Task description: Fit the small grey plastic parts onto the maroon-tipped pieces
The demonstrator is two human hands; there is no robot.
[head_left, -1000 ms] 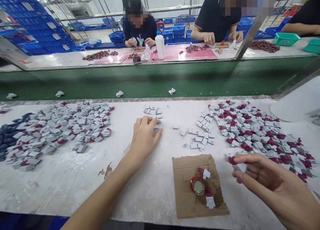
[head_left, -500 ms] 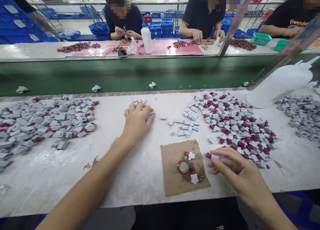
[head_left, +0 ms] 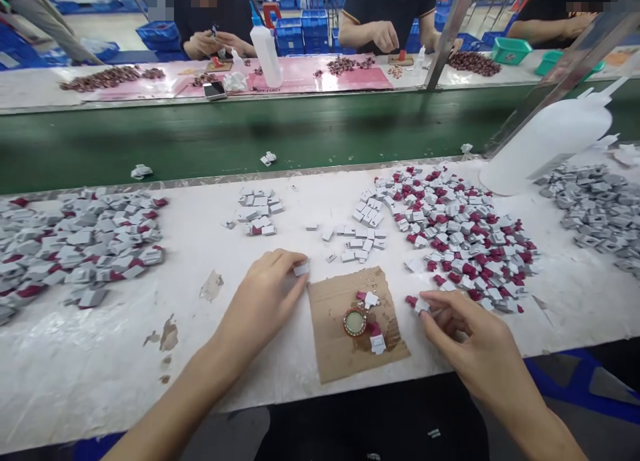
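Between thumb and fingers of my left hand (head_left: 267, 294) is a small grey plastic block (head_left: 301, 269), held left of the cardboard square (head_left: 333, 364). My right hand (head_left: 463, 321) pinches a grey-and-maroon plastic piece (head_left: 418, 303) just off the cardboard's right edge. On the cardboard lie a round cap (head_left: 355, 323) with a pale centre and two grey-and-maroon pieces, one the upper piece (head_left: 370, 299), the other the lower piece (head_left: 377, 343). A wet-looking dark stain surrounds them. Loose grey blocks (head_left: 363, 241) lie beyond the cardboard, and a small cluster of grey blocks (head_left: 259, 207) sits farther left.
Heaps of grey-and-maroon pieces lie on the left (head_left: 85, 241) and right (head_left: 460, 234). A white plastic jug (head_left: 555, 141) and a grey parts heap (head_left: 595, 214) stand far right. A green conveyor belt (head_left: 215, 131) carries small pieces; several people work across it.
My left hand has come back from the small cluster toward the cardboard, a grey block now visible in it. My right hand keeps its piece. The view has shifted; pieces on the belt moved right.
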